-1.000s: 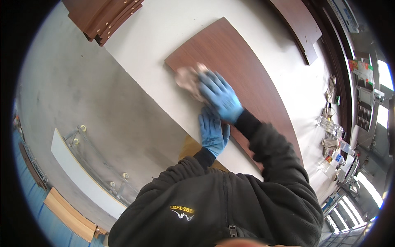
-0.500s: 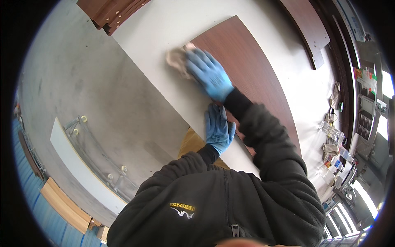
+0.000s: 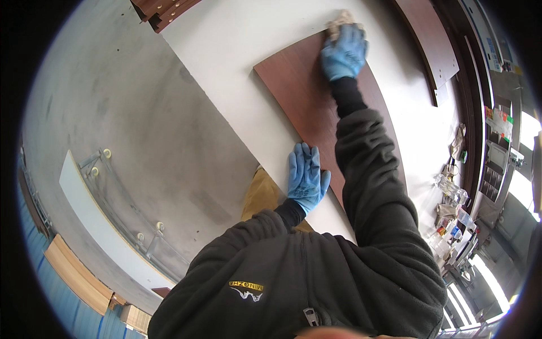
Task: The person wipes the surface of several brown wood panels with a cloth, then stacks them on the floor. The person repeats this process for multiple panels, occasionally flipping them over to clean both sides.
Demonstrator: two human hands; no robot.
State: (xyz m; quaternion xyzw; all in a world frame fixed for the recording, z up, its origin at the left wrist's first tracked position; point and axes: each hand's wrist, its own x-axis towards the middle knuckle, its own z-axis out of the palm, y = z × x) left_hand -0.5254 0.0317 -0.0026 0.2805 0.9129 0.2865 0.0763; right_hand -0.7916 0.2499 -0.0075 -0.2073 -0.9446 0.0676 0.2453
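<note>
A reddish-brown wood-grain panel point(image 3: 296, 79) lies flat on the white tabletop point(image 3: 237, 51). At the panel's far right corner, my right hand point(image 3: 345, 53), in a blue glove, presses down on a crumpled beige cloth point(image 3: 341, 22). The cloth sticks out past the fingertips, over the panel's far edge; the rest of it is under the hand. My left hand point(image 3: 306, 178), also gloved in blue, lies flat with its fingers stretched out along the panel's near left edge. It holds nothing.
Brown panels are stacked at the far left point(image 3: 169, 12), and another brown panel point(image 3: 432, 42) lies at the far right. Plastic bottles point(image 3: 454, 186) and rags crowd the right side. On the floor at left stands a wheeled metal cart point(image 3: 121, 192) beside a long white board point(image 3: 104, 226).
My right hand has moved the cloth rightward and away, from the panel's far left corner to its far right corner. The left hand stays by the near left edge.
</note>
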